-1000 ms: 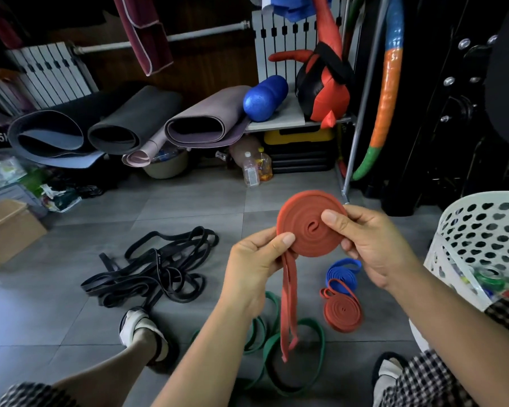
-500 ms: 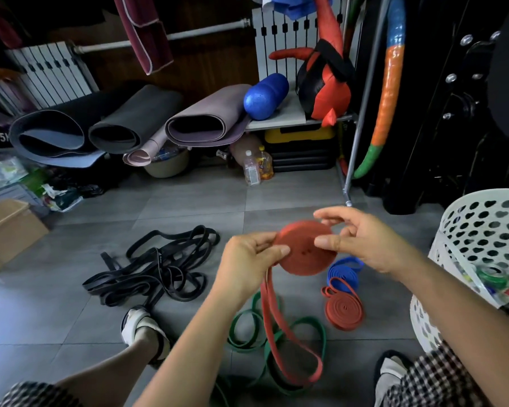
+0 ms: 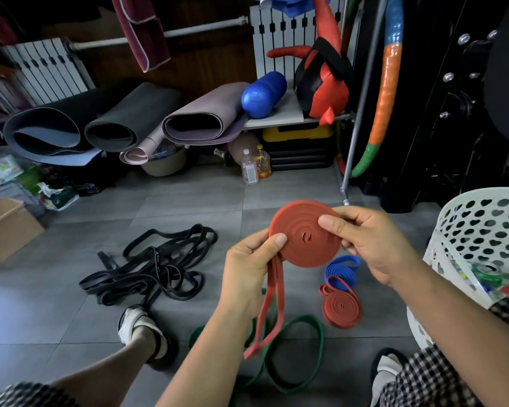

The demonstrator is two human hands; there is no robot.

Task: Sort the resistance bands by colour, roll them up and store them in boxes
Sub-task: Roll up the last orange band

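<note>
Both hands hold a red resistance band (image 3: 303,248), mostly wound into a flat coil facing me. My left hand (image 3: 250,268) pinches the coil's lower left edge, and a loose red tail hangs from it down to the floor. My right hand (image 3: 370,242) grips the coil's right side, thumb on its face. On the floor lie a rolled red band (image 3: 341,311), a rolled blue band (image 3: 343,268) touching it, loose green bands (image 3: 303,348) under my arms, and a tangle of black bands (image 3: 153,268) to the left.
A white perforated basket (image 3: 482,227) stands at the right with small items inside. A cardboard box (image 3: 6,227) sits at the far left. Rolled mats (image 3: 130,118), bottles (image 3: 254,165) and a metal rack (image 3: 356,118) line the back. My sandalled feet (image 3: 141,330) rest on the grey tiles.
The coil was tipped flat half a second ago and now faces me upright again, a little wider. The hanging tail is shorter and has lifted off the green bands.
</note>
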